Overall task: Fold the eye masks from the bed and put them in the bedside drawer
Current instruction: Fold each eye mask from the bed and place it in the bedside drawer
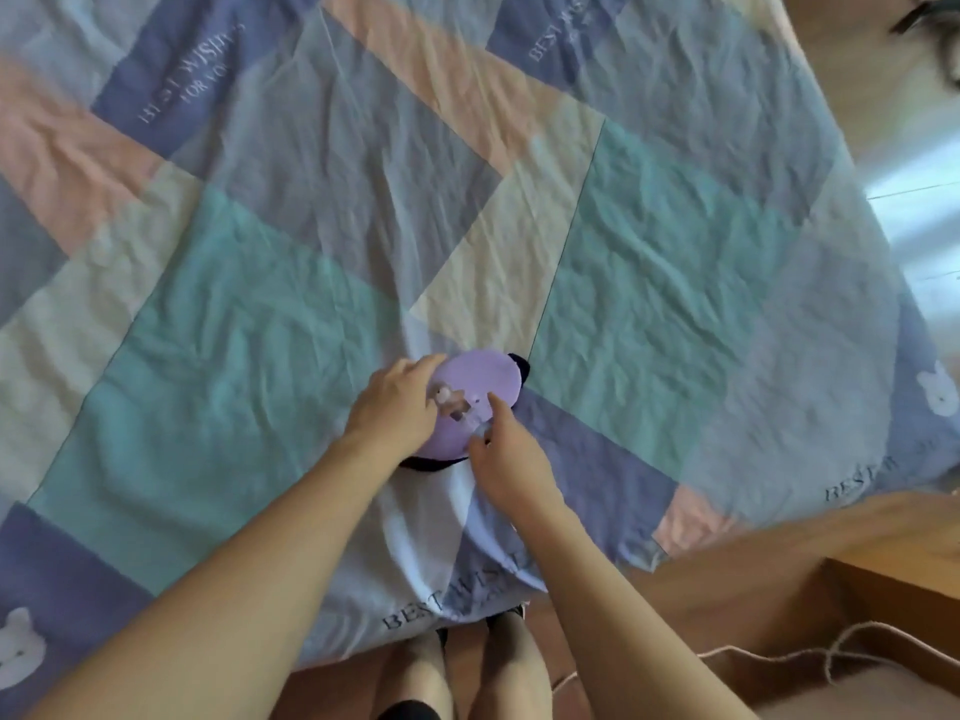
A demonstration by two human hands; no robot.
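Note:
A purple eye mask (480,381) with a small cartoon print and a black strap lies folded on the patchwork bedspread (649,262), close to the near edge of the bed. My left hand (397,400) presses on its left side, fingers over the upper rim. My right hand (501,449) pinches the mask's lower right part with fingertips. Black strap pieces show at the mask's top right and beneath its lower edge. No other mask is visible, and no drawer can be made out.
Wooden furniture (883,574) stands at the right, beside the bed corner. A light cord (779,654) lies over a surface at the bottom right. My legs and feet (467,667) stand on the floor against the bed edge.

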